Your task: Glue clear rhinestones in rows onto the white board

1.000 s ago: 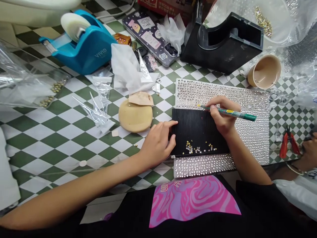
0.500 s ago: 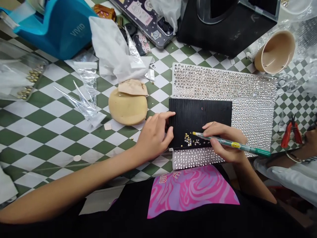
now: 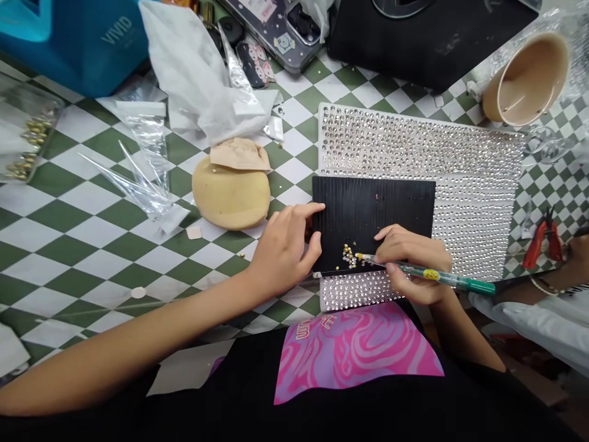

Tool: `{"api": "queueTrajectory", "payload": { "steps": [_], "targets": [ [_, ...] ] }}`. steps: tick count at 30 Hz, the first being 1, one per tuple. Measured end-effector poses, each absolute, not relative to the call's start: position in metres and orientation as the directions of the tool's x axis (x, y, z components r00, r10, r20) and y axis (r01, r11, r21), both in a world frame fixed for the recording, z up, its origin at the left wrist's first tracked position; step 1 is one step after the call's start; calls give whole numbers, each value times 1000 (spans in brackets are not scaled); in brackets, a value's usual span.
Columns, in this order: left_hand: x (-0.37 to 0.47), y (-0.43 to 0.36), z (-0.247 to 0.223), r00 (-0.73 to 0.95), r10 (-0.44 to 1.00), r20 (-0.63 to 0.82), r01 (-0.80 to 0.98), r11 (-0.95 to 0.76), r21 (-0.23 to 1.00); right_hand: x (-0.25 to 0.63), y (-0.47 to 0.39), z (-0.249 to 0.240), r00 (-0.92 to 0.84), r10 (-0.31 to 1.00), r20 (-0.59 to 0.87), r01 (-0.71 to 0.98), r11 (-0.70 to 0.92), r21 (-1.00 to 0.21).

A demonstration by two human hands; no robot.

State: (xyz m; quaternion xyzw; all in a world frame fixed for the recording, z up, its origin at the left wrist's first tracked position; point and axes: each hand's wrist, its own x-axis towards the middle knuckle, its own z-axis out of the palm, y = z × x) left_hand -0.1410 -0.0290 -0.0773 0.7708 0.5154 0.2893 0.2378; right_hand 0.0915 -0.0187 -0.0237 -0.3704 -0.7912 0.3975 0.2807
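In my right hand is a slim pen-shaped tool, a green pen with a clear barrel and yellow tip. Its tip sits low among small gold and clear rhinestones on a black ridged tray. My left hand grips the tray's left edge, index finger on top and thumb at the side; its other fingers are partly hidden. Beneath the tray lies a white board covered with rows of silver rhinestones.
Left of the tray is a yellowish oval pad, near clear plastic cones and a bag of gold studs. A blue dispenser, phone, black box and tan cup stand behind. Red pliers lie right, near another person's arm.
The pen's tip has shifted slightly right and down among the rhinestones, and my right hand has moved a little left. My left hand stays at the tray's edge. The camera view has moved slightly.
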Motion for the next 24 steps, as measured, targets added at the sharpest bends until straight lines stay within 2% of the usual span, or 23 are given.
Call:
{"api": "queueTrajectory", "payload": {
  "steps": [10,13,16,18,24],
  "targets": [
    [-141,-28,-76,309,929,206,655,-364,662,95,-17,-24,-591,794,141,336,402,-852],
    [-141,-28,-76,311,927,209,656,-369,659,97,-8,-25,-465,866,182,296,346,-890],
    [-140,-28,-76,312,926,210,657,-370,657,94,13,-27,-201,942,270,351,326,-878],
    [-140,-28,-76,312,926,212,655,-371,658,89,32,-29,-100,944,313,389,327,-861],
    [-141,-28,-75,313,924,220,649,-377,661,75,70,-36,-168,939,301,469,345,-813]
  ]
}}
